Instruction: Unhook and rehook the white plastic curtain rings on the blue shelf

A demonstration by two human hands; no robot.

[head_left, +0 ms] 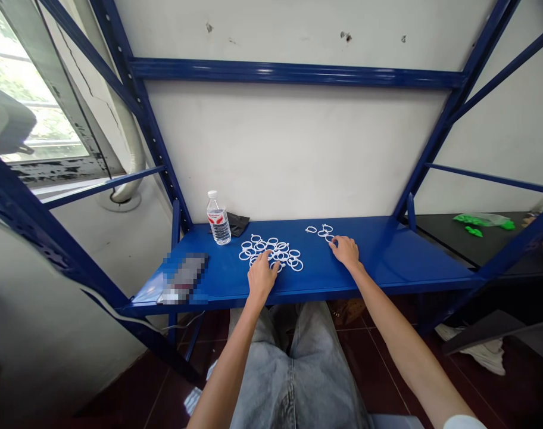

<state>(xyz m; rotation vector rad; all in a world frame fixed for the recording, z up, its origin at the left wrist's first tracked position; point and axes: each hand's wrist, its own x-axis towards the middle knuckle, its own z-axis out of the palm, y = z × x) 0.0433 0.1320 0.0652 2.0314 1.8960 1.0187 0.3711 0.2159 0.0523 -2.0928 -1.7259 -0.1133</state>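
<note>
A heap of several white plastic rings [271,250] lies on the blue shelf board [387,262]. My left hand [261,275] rests at the near edge of that heap, its fingers curled down onto a ring. A small group of white rings [321,230] lies further back and to the right. My right hand [345,250] touches the nearest of them with its fingertips bent and pinched on it.
A clear water bottle [218,219] stands at the back left beside a black cloth [237,224]. A blurred flat object [184,277] lies at the left front. Blue rack posts [155,137] frame the shelf. Green parts [473,230] lie on a dark table to the right.
</note>
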